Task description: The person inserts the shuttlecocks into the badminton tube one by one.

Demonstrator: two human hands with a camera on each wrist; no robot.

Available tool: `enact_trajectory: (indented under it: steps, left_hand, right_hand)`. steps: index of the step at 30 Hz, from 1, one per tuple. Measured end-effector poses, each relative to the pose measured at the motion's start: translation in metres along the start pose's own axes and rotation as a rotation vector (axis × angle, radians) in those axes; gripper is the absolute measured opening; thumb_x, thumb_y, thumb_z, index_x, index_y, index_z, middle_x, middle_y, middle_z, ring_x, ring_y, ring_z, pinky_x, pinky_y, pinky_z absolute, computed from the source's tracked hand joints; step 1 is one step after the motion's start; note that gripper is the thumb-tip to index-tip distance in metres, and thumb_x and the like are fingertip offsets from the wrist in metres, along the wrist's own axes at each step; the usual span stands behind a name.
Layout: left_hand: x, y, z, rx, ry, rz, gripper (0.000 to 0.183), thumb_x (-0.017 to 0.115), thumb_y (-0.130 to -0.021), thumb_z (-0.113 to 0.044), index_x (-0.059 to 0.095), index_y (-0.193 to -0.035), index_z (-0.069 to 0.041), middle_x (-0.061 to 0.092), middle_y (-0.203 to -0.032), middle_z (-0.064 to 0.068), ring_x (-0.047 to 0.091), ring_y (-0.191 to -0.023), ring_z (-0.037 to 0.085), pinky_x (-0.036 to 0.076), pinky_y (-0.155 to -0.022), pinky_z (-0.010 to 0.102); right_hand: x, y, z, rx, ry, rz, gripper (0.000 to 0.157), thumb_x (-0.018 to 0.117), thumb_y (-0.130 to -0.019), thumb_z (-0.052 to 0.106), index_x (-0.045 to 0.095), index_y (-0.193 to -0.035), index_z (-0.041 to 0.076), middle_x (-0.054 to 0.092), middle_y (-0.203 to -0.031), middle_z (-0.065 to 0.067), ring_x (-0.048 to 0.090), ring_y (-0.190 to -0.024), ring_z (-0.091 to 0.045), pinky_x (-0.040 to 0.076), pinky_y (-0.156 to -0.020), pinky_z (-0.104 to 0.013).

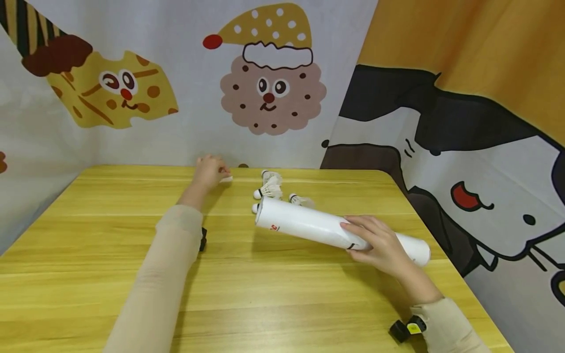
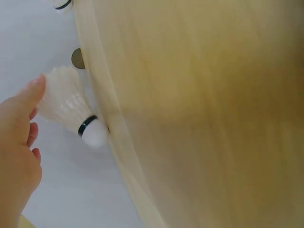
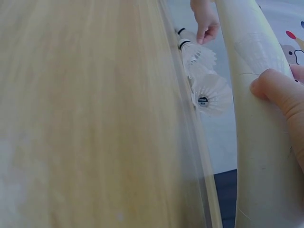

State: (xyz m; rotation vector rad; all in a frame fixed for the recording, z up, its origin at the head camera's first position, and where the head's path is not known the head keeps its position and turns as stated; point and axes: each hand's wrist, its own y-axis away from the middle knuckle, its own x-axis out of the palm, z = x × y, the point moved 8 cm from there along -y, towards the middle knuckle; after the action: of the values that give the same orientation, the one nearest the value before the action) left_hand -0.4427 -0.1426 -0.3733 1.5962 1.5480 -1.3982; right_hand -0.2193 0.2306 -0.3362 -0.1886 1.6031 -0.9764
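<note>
Near the back edge of the table, my left hand (image 1: pixel 211 171) pinches a shuttlecock (image 2: pixel 66 99) by the rim of its feather skirt. Its white cork with a black band points away from the fingers in the left wrist view. My right hand (image 1: pixel 377 242) grips a long white shuttlecock tube (image 1: pixel 309 223) round its middle, thumb on the near side. Held at a slant over the table, the tube has its left end toward the back. Several shuttlecocks (image 1: pixel 270 189) lie behind that end, one of them (image 1: pixel 301 200) partly covered by the tube.
The wooden table (image 1: pixel 265 304) reaches back to a printed curtain (image 1: pixel 185 142), with another curtain section along the right. Black wrist-worn gear (image 1: pixel 406 329) shows by the right sleeve. Two shuttlecocks lie close together in the right wrist view, the nearer one (image 3: pixel 211 95) with its skirt opening visible.
</note>
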Motion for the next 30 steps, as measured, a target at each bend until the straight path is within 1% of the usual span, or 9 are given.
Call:
enact_trajectory:
  steps: [4, 6, 11, 16, 19, 23, 27, 30]
  left_hand:
    - [-0.007, 0.000, -0.006, 0.015, 0.039, -0.056, 0.012, 0.069, -0.078, -0.028, 0.070, -0.079, -0.016, 0.054, -0.076, -0.001, 0.041, -0.082, 0.023, 0.025, -0.083, 0.043]
    - [-0.013, 0.001, -0.009, 0.023, 0.063, -0.096, 0.012, 0.069, -0.077, -0.029, 0.071, -0.080, -0.017, 0.053, -0.074, -0.001, 0.041, -0.079, 0.021, 0.025, -0.080, 0.041]
    - [-0.028, 0.007, -0.018, 0.051, 0.134, -0.194, 0.013, 0.071, -0.076, -0.025, 0.071, -0.079, -0.013, 0.050, -0.066, 0.000, 0.036, -0.070, 0.020, 0.022, -0.071, 0.039]
    - [-0.040, 0.016, -0.028, 0.082, 0.188, -0.265, 0.016, 0.070, -0.076, -0.026, 0.069, -0.077, -0.010, 0.051, -0.064, 0.001, 0.036, -0.069, 0.020, 0.021, -0.071, 0.039]
    - [-0.048, 0.024, -0.038, 0.117, 0.198, -0.323, 0.019, 0.070, -0.075, -0.028, 0.068, -0.075, -0.010, 0.052, -0.064, -0.001, 0.037, -0.070, 0.018, 0.021, -0.071, 0.039]
    - [-0.058, 0.038, -0.053, 0.175, 0.223, -0.411, 0.020, 0.068, -0.076, -0.030, 0.065, -0.075, -0.010, 0.051, -0.063, -0.003, 0.037, -0.070, 0.018, 0.021, -0.071, 0.039]
    - [-0.069, 0.054, -0.065, 0.229, 0.271, -0.504, 0.020, 0.067, -0.077, -0.028, 0.061, -0.074, -0.010, 0.047, -0.063, -0.003, 0.037, -0.072, 0.018, 0.021, -0.072, 0.039]
    - [-0.077, 0.066, -0.074, 0.270, 0.294, -0.556, 0.019, 0.068, -0.078, -0.025, 0.060, -0.074, -0.008, 0.046, -0.063, -0.002, 0.038, -0.072, 0.018, 0.020, -0.073, 0.040]
  right_hand:
    - [0.001, 0.000, 0.000, -0.003, 0.001, -0.005, 0.049, 0.069, -0.075, 0.030, 0.059, -0.118, 0.008, 0.056, -0.118, -0.010, 0.052, -0.102, -0.027, 0.035, -0.086, -0.035]
    - [0.001, 0.000, 0.000, -0.003, 0.001, -0.004, 0.049, 0.068, -0.075, 0.030, 0.059, -0.118, 0.008, 0.056, -0.118, -0.010, 0.052, -0.102, -0.027, 0.035, -0.086, -0.035]
    - [0.001, -0.001, 0.000, -0.001, 0.002, -0.003, 0.049, 0.069, -0.074, 0.029, 0.060, -0.118, 0.008, 0.056, -0.118, -0.010, 0.052, -0.102, -0.027, 0.035, -0.086, -0.035]
    - [0.001, -0.001, 0.000, 0.008, 0.009, 0.001, 0.049, 0.068, -0.076, 0.031, 0.059, -0.118, 0.008, 0.056, -0.118, -0.010, 0.051, -0.103, -0.027, 0.035, -0.086, -0.036]
    - [0.000, 0.000, 0.000, 0.009, 0.015, -0.001, 0.049, 0.067, -0.077, 0.032, 0.059, -0.118, 0.008, 0.056, -0.118, -0.010, 0.051, -0.103, -0.027, 0.034, -0.087, -0.036]
    - [0.000, 0.001, 0.001, 0.007, 0.016, -0.005, 0.048, 0.066, -0.078, 0.033, 0.060, -0.118, 0.008, 0.056, -0.118, -0.010, 0.052, -0.103, -0.027, 0.035, -0.087, -0.035]
    - [-0.001, 0.001, 0.001, 0.009, 0.014, -0.005, 0.048, 0.066, -0.078, 0.033, 0.060, -0.118, 0.008, 0.056, -0.118, -0.010, 0.051, -0.103, -0.027, 0.034, -0.087, -0.035]
    - [-0.001, 0.000, 0.001, 0.007, 0.015, -0.009, 0.048, 0.066, -0.078, 0.033, 0.060, -0.118, 0.008, 0.056, -0.118, -0.010, 0.051, -0.103, -0.028, 0.034, -0.087, -0.035]
